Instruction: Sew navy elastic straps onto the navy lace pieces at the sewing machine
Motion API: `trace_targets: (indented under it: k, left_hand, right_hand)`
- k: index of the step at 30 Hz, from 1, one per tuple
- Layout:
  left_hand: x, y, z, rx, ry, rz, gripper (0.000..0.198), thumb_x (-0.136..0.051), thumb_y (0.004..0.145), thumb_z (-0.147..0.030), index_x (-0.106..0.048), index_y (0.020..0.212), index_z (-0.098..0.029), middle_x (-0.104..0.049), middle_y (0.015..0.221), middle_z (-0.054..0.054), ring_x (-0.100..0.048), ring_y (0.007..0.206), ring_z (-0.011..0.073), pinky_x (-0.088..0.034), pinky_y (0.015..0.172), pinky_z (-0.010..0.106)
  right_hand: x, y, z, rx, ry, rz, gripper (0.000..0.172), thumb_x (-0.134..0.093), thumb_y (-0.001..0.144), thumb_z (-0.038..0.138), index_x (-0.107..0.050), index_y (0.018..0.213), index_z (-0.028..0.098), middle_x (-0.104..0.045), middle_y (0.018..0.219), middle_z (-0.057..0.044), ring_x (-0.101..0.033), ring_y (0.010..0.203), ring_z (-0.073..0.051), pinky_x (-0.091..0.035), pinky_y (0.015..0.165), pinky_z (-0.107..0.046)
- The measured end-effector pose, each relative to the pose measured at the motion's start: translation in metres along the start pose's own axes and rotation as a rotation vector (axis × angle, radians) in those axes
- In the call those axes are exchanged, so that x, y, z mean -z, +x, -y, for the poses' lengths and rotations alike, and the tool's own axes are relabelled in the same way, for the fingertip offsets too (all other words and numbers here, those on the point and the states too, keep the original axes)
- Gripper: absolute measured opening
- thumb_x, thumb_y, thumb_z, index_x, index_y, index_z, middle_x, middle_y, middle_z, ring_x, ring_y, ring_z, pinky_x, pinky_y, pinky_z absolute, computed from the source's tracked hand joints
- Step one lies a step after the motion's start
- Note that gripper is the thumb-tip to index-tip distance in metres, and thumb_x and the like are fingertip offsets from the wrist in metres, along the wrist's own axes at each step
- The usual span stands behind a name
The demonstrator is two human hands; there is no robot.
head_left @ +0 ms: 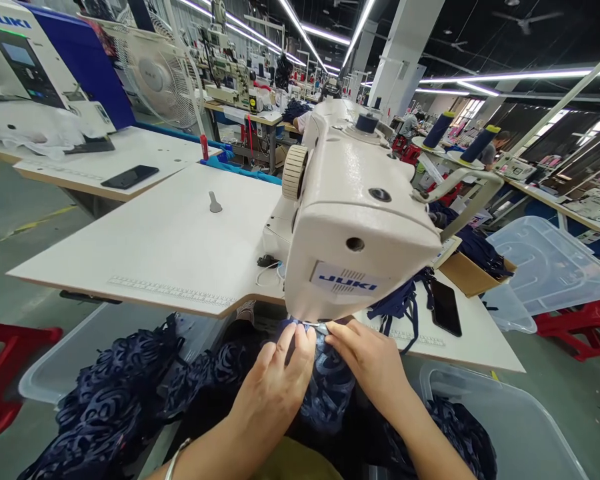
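Under the head of a cream JUKI sewing machine (360, 227), my left hand (280, 380) presses its fingertips together on the upper edge of a navy patterned lace piece (326, 393). My right hand (373, 363) pinches the same edge a little to the right, its thumb and fingers closed. The lace hangs from the edge of the white table (180, 240) towards my lap. Machine head and fingers hide the needle and the presser foot.
Navy patterned lace (115, 387) heaps over a clear bin at left. Another clear bin (520, 413) stands at lower right. A phone (446, 307), navy straps (397, 307) and a cardboard box (473, 273) lie right of the machine. A small grey metal piece (215, 203) rests on the left tabletop.
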State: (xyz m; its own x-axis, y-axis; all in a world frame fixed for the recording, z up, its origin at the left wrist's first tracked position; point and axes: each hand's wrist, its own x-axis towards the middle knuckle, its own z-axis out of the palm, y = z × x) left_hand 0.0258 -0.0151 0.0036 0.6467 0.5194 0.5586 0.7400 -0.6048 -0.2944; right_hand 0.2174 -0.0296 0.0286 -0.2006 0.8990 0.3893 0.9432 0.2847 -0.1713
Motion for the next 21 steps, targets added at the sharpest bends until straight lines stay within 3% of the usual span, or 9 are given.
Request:
trace_targets:
  k: [11,17,21]
  left_hand:
    - [0.000,0.000,0.003,-0.013,0.012,-0.026,0.038,-0.038,0.091,-0.009,-0.061,0.120,-0.012,-0.062,0.118,0.008,-0.055,0.110,0.0219,-0.037,0.082,0.034]
    - [-0.001,-0.001,0.002,-0.018,0.025,-0.025,0.039,-0.039,0.090,-0.008,-0.062,0.121,-0.012,-0.061,0.119,0.008,-0.054,0.110,0.0219,-0.037,0.083,0.033]
    - [-0.002,-0.002,0.000,-0.008,0.039,-0.040,0.039,-0.040,0.089,-0.009,-0.061,0.122,-0.012,-0.060,0.119,0.008,-0.053,0.110,0.0224,-0.037,0.084,0.033]
  right_hand:
    - [0.003,-0.002,-0.011,-0.051,0.176,0.070,0.031,-0.043,0.098,0.041,-0.068,0.106,0.024,-0.067,0.078,-0.002,-0.064,0.070,-0.014,-0.045,0.060,-0.023]
    - [0.020,-0.028,-0.045,-0.318,0.391,0.158,0.024,-0.054,0.092,0.042,-0.069,0.106,0.029,-0.072,0.105,-0.001,-0.068,0.092,-0.018,-0.053,0.076,-0.024]
    - [0.014,-0.043,-0.059,-0.421,0.382,0.156,0.027,-0.055,0.090,0.044,-0.069,0.108,0.029,-0.072,0.108,-0.001,-0.068,0.095,-0.020,-0.055,0.079,-0.027]
